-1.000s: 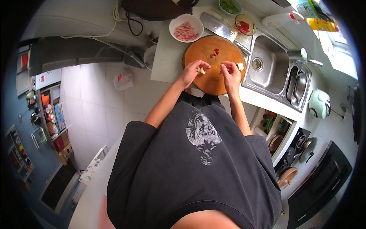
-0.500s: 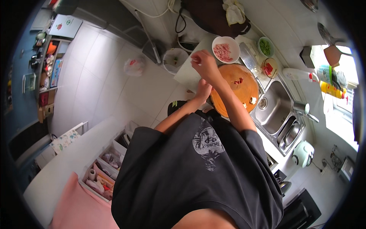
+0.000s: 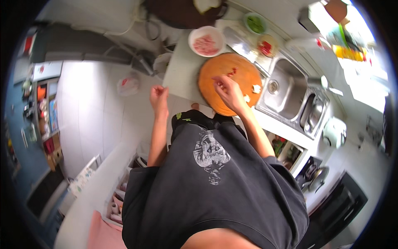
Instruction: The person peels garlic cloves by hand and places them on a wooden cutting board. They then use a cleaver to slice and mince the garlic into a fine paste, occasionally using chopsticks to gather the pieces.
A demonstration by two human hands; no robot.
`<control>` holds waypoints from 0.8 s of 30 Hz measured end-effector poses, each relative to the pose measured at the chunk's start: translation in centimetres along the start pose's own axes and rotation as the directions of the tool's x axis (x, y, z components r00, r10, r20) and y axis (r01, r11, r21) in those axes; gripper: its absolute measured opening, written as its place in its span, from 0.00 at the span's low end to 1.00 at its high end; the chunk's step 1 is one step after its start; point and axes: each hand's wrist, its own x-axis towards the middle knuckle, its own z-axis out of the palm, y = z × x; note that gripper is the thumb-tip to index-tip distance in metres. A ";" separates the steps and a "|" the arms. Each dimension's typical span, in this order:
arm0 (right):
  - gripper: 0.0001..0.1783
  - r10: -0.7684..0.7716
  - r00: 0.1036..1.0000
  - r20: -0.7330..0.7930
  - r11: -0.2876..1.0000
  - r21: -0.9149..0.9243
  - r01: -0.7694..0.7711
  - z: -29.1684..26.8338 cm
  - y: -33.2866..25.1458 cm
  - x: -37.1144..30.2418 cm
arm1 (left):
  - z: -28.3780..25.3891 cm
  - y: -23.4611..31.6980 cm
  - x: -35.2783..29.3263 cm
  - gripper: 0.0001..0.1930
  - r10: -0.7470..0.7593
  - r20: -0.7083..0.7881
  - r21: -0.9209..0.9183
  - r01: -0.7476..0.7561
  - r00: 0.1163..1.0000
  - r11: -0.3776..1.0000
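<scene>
We see right hand (image 3: 229,93) over board (image 3: 210,74), left hand (image 3: 159,101) beside counter (image 3: 182,66), above floor (image 3: 93,95); fingers curled, whether pinching we cannot tell. Sink (image 3: 288,85) sits right of board.

Head cam (L of pair) looks steeply down over wearer's black shirt (image 3: 215,186), v. close, to round board (image 3: 245,78) farther off, w/ floor (image 3: 89,120) lower down, L. Wide fisheye: edges bent, rim dark. Far R blurry, prob. window (image 3: 369,79) glare.
</scene>
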 end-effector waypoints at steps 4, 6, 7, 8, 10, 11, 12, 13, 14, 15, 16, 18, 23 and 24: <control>0.12 0.357 0.732 -0.580 0.925 0.110 -0.364 -6.0 14.7 -10.6 | 7.6 2.5 0.4 0.11 0.205 0.341 0.274 -0.306 0.917 0.912; 0.11 0.381 0.668 -0.639 0.901 0.093 -0.425 -8.5 15.1 -12.6 | 11.4 2.7 0.2 0.11 0.231 0.512 0.282 -0.416 0.827 0.864; 0.11 0.344 0.668 -0.660 0.918 0.087 -0.387 -9.2 15.7 -13.0 | 14.1 3.0 -0.6 0.10 0.245 0.593 0.270 -0.476 0.767 0.837; 0.11 0.294 0.704 -0.647 0.940 0.063 -0.335 -9.4 16.3 -12.7 | 16.6 3.2 -1.8 0.10 0.254 0.664 0.252 -0.531 0.703 0.809; 0.11 0.235 0.759 -0.607 0.959 0.018 -0.283 -9.3 15.7 -11.2 | 20.6 2.5 -4.3 0.11 0.128 0.773 0.310 -0.547 0.621 0.778; 0.11 0.227 0.774 -0.591 0.962 0.015 -0.271 -8.9 15.3 -10.2 | 22.3 1.6 -5.2 0.11 0.089 0.818 0.336 -0.598 0.568 0.727; 0.11 0.166 0.813 -0.558 0.970 -0.058 -0.237 -8.7 15.1 -9.7 | 23.7 -0.1 -6.5 0.11 0.066 0.833 0.336 -0.596 0.549 0.729; 0.11 0.109 0.828 -0.549 0.973 -0.113 -0.203 -8.1 16.3 -9.1 | 25.6 -1.0 -8.0 0.11 0.047 0.851 0.328 -0.598 0.524 0.731; 0.12 0.120 0.826 -0.551 0.981 -0.061 -0.183 -7.7 17.2 -9.0 | 26.8 -1.6 -9.4 0.12 -0.046 0.831 0.429 -0.586 0.554 0.687; 0.12 0.126 0.830 -0.543 0.988 -0.010 -0.157 -7.5 17.4 -8.8 | 27.7 -2.4 -10.6 0.15 -0.115 0.791 0.510 -0.544 0.601 0.667; 0.12 0.164 0.848 -0.504 0.986 0.092 -0.136 -7.8 17.5 -9.1 | 28.2 -3.4 -11.5 0.17 -0.010 0.835 0.445 -0.664 0.551 0.601; 0.13 0.145 0.873 -0.466 0.986 0.139 -0.089 -8.0 17.9 -9.7 | 28.5 -5.3 -12.3 0.17 0.149 0.875 0.355 -0.821 0.460 0.447; 0.12 0.127 0.910 -0.394 0.975 0.218 -0.042 -9.8 18.2 -10.4 | 28.4 -6.0 -13.4 0.13 0.098 0.737 0.499 -0.636 0.669 0.588; 0.12 0.063 0.905 -0.421 0.991 0.130 -0.008 -10.2 18.1 -10.1 | 28.2 -5.5 -13.4 0.13 0.095 0.708 0.515 -0.603 0.700 0.609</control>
